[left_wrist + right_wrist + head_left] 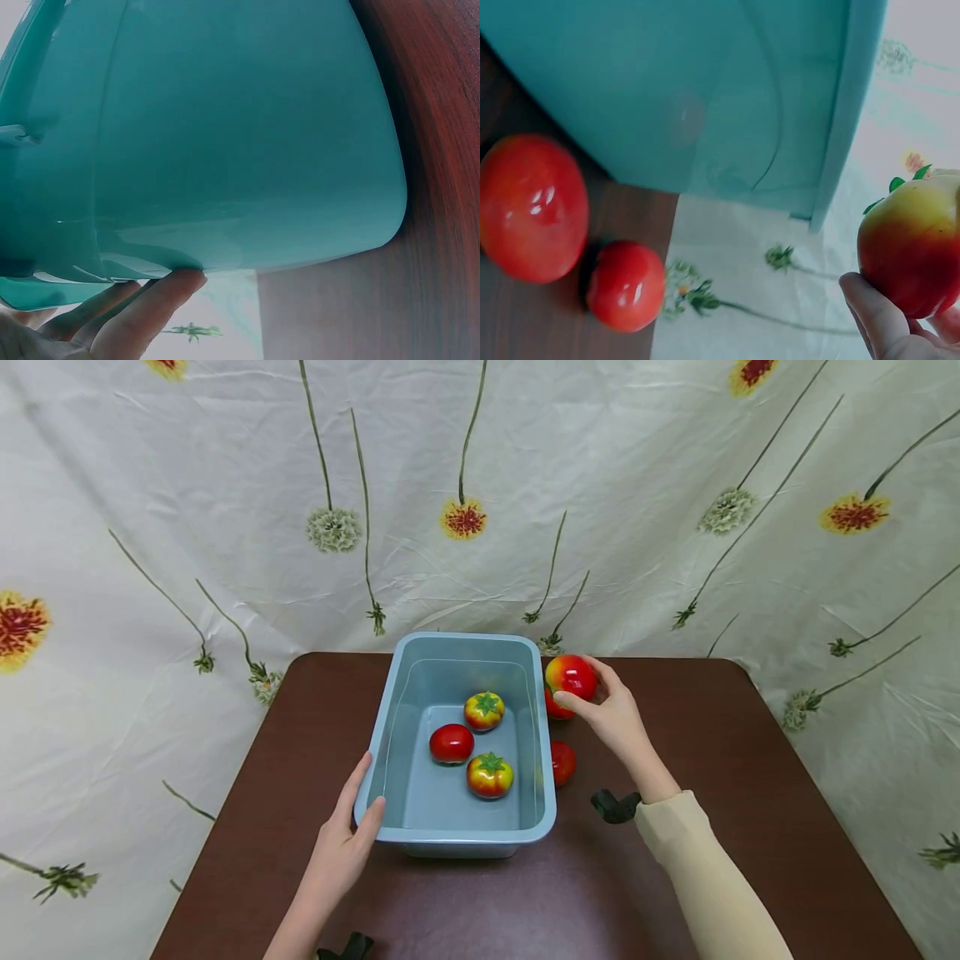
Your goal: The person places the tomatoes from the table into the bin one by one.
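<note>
My right hand (pixel 611 706) is curled partway, thumb and fingers spread around a red-and-yellow tomato (pixel 577 676) and grasping it. I have it raised above the counter (pixel 637 877), beside the far part of the blue bin's (pixel 546 760) right rim; that wall stands between it and the inside. My left hand (pixel 347 831) holds the bin near its front left corner, thumb over the rim and fingers along the outside.

Three tomatoes lie in the bin: a yellow-and-red one (pixel 483 710) at the back, a plain red one (pixel 452 743) to the left and another yellow-and-red one (pixel 490 777) nearer me. On the counter, a red tomato (pixel 563 763) sits just beside the right wall, and a smaller-looking one (pixel 626 285) lies farther back (from above, my held tomato partly hides it).
</note>
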{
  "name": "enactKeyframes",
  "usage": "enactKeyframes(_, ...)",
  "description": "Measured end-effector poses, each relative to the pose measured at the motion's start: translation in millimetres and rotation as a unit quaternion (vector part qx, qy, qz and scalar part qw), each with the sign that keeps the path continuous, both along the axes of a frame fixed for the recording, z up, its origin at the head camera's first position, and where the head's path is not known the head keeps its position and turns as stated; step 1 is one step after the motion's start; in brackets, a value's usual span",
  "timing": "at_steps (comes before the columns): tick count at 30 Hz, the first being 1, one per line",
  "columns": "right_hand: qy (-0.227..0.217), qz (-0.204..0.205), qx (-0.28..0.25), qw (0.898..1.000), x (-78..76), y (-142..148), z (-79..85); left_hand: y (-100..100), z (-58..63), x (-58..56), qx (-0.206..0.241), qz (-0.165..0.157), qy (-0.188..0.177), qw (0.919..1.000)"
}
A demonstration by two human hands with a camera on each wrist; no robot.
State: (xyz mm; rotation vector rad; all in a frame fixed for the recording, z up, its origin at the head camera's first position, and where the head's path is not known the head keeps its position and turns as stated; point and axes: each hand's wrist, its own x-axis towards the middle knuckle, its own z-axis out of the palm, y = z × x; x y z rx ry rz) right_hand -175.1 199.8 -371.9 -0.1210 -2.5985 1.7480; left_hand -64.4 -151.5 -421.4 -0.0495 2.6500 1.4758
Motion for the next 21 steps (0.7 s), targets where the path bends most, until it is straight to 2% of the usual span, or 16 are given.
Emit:
enactKeyframes(6,0.001,0.038,0.021,0.999,2.1,-19,8.7,0,0.0,-0.6,-0.001,-0.001,-0.005,1.0000)
enactKeyframes(11,0.029,0.082,0.052,0.995,1.9,-36,9.1,-1,1.0,-0.7,-0.002,0.001,-0.008,1.0000)
enactKeyframes(14,0.056,0.109,0.092,0.988,1.2,-44,6.7,-1,1.0,-0.6,-0.001,0.001,-0.007,1.0000)
enactKeyframes(21,0.114,0.168,0.169,0.964,0.0,-57,-1.4,-2,-0.9,0.5,0.005,0.002,0.006,1.0000)
